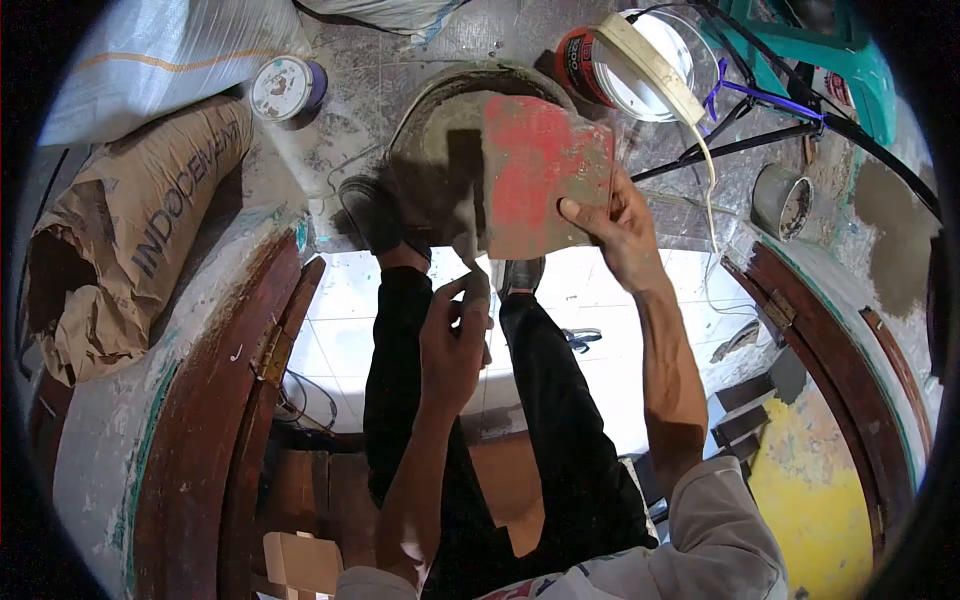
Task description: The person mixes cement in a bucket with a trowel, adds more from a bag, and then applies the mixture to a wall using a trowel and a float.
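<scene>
My right hand grips a flat board at its right edge, thumb on top. The board's face is red, smeared with grey mortar, and it is held over a round basin of grey mortar. Below the basin my left hand is closed around the handle of a trowel. The trowel's narrow, mortar-coated blade points up beside the board's left edge, against the basin's dark, shadowed inside.
A torn INDOCEMENT paper sack and a lidded tin stand left. A white-topped red pail, a lamp with its cable and a small mortar-stained pot are right. Wooden door frames flank my legs.
</scene>
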`<state>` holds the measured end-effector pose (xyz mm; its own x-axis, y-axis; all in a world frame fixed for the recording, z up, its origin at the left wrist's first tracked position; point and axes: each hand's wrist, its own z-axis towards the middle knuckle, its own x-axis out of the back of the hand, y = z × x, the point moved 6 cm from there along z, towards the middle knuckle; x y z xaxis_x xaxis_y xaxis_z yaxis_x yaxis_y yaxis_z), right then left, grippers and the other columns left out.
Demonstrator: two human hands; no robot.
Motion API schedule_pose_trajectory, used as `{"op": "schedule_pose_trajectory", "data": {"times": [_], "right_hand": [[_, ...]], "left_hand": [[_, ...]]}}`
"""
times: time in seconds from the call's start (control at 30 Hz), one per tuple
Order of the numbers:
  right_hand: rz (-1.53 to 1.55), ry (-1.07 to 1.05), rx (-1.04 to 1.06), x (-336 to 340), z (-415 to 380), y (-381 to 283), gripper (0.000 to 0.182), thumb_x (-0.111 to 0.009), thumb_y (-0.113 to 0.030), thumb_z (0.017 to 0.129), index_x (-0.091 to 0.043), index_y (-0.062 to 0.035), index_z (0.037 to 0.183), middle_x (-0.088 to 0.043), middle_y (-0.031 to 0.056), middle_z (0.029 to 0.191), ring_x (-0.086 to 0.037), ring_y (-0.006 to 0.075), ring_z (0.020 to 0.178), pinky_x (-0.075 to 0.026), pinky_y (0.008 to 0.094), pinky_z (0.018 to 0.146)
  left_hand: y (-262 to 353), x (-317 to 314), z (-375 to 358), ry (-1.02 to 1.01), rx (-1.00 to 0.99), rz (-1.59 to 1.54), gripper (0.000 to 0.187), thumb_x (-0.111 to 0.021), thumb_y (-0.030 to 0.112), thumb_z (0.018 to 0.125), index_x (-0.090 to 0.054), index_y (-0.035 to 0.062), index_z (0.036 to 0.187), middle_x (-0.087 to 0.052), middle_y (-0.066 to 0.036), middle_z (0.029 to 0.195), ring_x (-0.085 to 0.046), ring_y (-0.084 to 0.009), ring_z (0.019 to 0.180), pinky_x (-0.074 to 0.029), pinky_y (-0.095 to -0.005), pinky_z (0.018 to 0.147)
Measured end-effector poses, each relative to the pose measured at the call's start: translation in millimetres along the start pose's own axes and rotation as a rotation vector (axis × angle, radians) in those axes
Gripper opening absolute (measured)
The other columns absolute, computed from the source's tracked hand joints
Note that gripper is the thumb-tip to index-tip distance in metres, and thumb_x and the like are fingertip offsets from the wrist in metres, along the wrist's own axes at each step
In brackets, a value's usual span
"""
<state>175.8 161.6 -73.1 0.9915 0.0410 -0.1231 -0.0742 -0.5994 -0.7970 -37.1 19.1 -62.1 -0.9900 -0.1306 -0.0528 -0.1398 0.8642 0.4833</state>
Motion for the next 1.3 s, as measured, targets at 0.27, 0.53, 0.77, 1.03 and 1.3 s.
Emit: {"op": "schedule_pose_trajectory", "data": {"times": [0.27,0.53,0.77,1.03,1.3], "right_hand": [[-0.077,-0.209,-0.090,9.4,58.6,-17.4,0.051,-0.079,-0.022,0.095,-0.060,0.0027,0.134,-0.070,0.0093,0.122,-0.065,0.0159,0.110,-0.049,0.0336,0.104],[-0.024,-0.194,-0.327,54.7,8.7,14.2,0.055,-0.078,-0.020,0.096,-0.057,0.0051,0.140,-0.068,0.0114,0.128,-0.064,0.0177,0.116,-0.048,0.0322,0.105],[-0.756,0.146,0.138,64.9,-44.0,-9.8,0.024,-0.073,-0.019,0.097,-0.066,-0.0030,0.114,-0.069,0.0102,0.099,-0.065,0.0237,0.082,-0.052,0.0351,0.070],[-1.569,-0.181,0.774,-65.8,-51.7,-45.8,0.036,-0.071,-0.011,0.079,-0.067,-0.0120,0.115,-0.064,0.0036,0.101,-0.061,0.0246,0.090,-0.054,0.0366,0.070],[-0.934,0.269,0.523,-8.5,1.6,-89.8,0.025,-0.069,-0.019,0.102,-0.066,-0.0053,0.122,-0.073,0.0179,0.098,-0.073,0.0336,0.085,-0.058,0.0390,0.078]], "left_hand": [[20.9,-5.8,-3.5,0.000,-0.464,0.445,0.044,-0.063,0.025,0.106,-0.056,0.0001,0.142,-0.068,-0.012,0.104,-0.068,-0.0148,0.086,-0.057,-0.0347,0.076],[28.2,0.7,-2.3,0.061,-0.477,0.358,0.041,-0.070,0.012,0.099,-0.058,-0.0006,0.136,-0.072,-0.017,0.110,-0.076,-0.0238,0.091,-0.061,-0.0347,0.077],[34.2,8.7,-2.9,0.312,-0.631,0.721,0.047,-0.074,0.013,0.095,-0.059,0.0067,0.139,-0.065,-0.014,0.111,-0.073,-0.0325,0.094,-0.061,-0.0401,0.076],[31.3,15.0,-9.4,0.402,-0.663,1.080,0.053,-0.074,0.022,0.095,-0.058,0.0153,0.145,-0.061,-0.011,0.108,-0.070,-0.0302,0.085,-0.059,-0.0402,0.071],[20.6,25.6,-17.2,0.396,-0.480,0.746,0.048,-0.074,0.015,0.097,-0.052,-0.0015,0.136,-0.063,-0.020,0.114,-0.068,-0.0331,0.105,-0.058,-0.0440,0.088]]}}
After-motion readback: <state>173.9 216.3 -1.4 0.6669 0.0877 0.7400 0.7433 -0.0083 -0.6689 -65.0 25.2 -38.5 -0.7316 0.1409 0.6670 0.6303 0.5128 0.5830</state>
